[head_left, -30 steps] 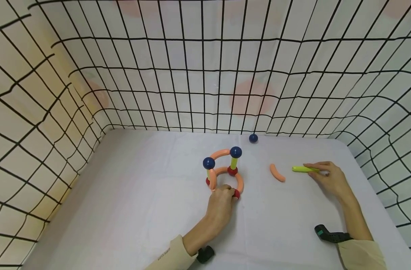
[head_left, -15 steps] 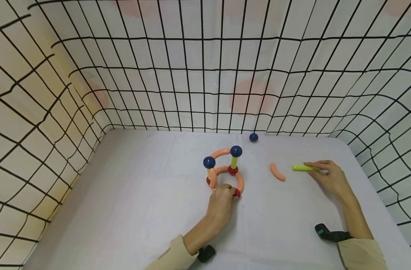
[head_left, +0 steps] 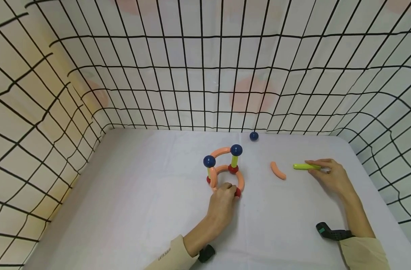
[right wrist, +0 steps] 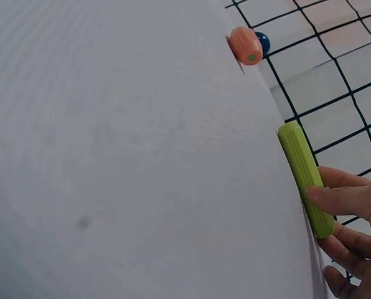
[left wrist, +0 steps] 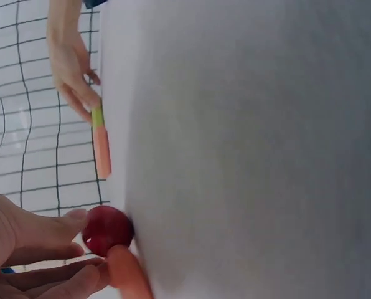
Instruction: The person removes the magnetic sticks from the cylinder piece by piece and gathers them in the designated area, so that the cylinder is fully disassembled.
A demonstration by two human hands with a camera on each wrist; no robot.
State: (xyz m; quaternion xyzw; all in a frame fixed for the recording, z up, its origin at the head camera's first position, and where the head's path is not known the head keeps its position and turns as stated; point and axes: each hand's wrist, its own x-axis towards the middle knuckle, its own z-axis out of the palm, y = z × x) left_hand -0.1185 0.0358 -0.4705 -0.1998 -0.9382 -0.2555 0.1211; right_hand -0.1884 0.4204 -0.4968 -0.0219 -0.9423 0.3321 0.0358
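Observation:
My left hand [head_left: 221, 205] pinches a red ball [left wrist: 108, 230] at the near corner of a magnetic stick-and-ball frame. An orange curved stick [left wrist: 128, 274] joins that ball. Two yellow-green uprights [head_left: 234, 161] rise from red balls to blue balls [head_left: 236, 150], and an orange curved stick [head_left: 220, 152] runs from the far blue ball. Another curved stick [head_left: 213, 177] slopes down from the nearer blue ball [head_left: 209, 161]; its lower end is hidden by my left hand. Farther right, my right hand [head_left: 332, 178] pinches a loose yellow-green straight stick [right wrist: 300, 165] lying on the table.
A loose orange curved stick [head_left: 278, 171] lies between the frame and my right hand. One blue ball [head_left: 254, 136] rests at the table's back edge. Black wire mesh [head_left: 205, 82] stands behind the white table [head_left: 134, 187] and along both sides.
Everything on the table sits slightly higher in the head view, as if the camera tilted. Both hands keep their grips, with no clear movement of the objects.

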